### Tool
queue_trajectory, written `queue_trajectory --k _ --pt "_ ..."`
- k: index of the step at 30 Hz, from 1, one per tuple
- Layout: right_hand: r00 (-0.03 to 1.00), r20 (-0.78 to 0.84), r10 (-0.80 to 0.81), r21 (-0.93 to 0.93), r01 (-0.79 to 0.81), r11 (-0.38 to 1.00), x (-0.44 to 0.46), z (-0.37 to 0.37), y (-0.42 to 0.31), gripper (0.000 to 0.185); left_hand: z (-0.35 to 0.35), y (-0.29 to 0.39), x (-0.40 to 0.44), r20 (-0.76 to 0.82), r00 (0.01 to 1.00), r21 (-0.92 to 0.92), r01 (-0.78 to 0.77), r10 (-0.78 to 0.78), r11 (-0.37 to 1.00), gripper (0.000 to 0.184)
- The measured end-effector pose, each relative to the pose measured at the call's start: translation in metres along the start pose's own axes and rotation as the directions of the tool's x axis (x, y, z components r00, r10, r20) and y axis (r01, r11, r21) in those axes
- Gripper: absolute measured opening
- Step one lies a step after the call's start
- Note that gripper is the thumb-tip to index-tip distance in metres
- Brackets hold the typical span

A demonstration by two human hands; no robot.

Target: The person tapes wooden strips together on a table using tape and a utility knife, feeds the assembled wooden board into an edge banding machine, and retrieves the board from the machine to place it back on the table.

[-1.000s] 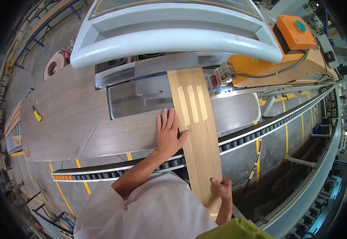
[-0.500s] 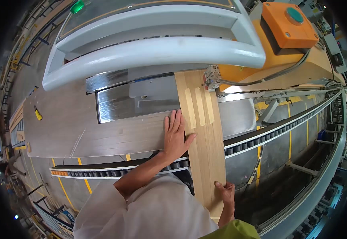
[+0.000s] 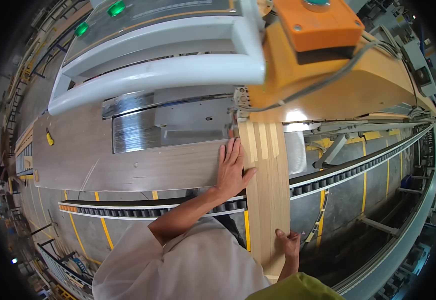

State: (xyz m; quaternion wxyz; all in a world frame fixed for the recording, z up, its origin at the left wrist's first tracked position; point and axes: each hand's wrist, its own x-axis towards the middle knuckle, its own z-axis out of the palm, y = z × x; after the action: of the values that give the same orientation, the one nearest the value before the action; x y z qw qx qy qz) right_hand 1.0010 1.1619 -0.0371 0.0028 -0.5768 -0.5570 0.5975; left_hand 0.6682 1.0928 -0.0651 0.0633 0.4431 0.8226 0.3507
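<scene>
A long pale wooden board (image 3: 268,200), with several strips of light tape (image 3: 262,141) across its far part, lies lengthwise away from me. Its far end reaches the foot of the orange machine housing (image 3: 323,95). My left hand (image 3: 232,169) rests with fingers stretched over the brown tabletop (image 3: 178,172), its thumb against the board's left edge. Lower down, my right hand (image 3: 289,243) grips the board's right edge, thumb on top and the other fingers partly hidden.
A white tubular handle frame (image 3: 163,72) crosses above the table, in front of a panel with green buttons (image 3: 116,8). A roller conveyor (image 3: 153,210) runs beneath the board. A yellow cutter (image 3: 50,138) lies at the left of the tabletop.
The board has moved right along the table edge, its far end now at the orange housing. Both hands moved with it, keeping their holds. The view has shifted too.
</scene>
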Motion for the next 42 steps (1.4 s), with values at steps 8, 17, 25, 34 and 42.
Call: queue_trajectory --k 8,17,25,34,42 --pt "0.999 0.005 -0.047 0.029 0.047 0.998 0.029 -0.057 0.000 0.037 0.046 0.039 0.029 -0.015 1.000 0.034 -0.013 0.013 0.999 0.082" --pt "0.995 -0.038 -0.098 -0.005 0.097 0.995 0.057 -0.114 -0.010 0.031 0.095 0.076 0.057 -0.071 0.996 0.018 -0.043 0.044 0.999 0.083" --pt "0.994 -0.019 -0.107 0.051 0.108 0.993 0.082 -0.164 -0.013 0.028 0.132 0.112 0.084 -0.045 0.998 0.011 -0.047 0.047 0.999 0.080" --pt "0.984 -0.016 -0.177 0.139 0.177 0.974 0.110 -0.221 -0.020 0.031 0.177 0.155 0.114 -0.057 0.998 -0.024 -0.041 0.040 0.999 0.082" --pt "0.935 0.014 -0.354 0.102 0.351 0.931 0.143 -0.277 -0.017 0.030 0.223 0.193 0.137 -0.097 0.995 -0.092 0.018 -0.027 0.996 0.084"
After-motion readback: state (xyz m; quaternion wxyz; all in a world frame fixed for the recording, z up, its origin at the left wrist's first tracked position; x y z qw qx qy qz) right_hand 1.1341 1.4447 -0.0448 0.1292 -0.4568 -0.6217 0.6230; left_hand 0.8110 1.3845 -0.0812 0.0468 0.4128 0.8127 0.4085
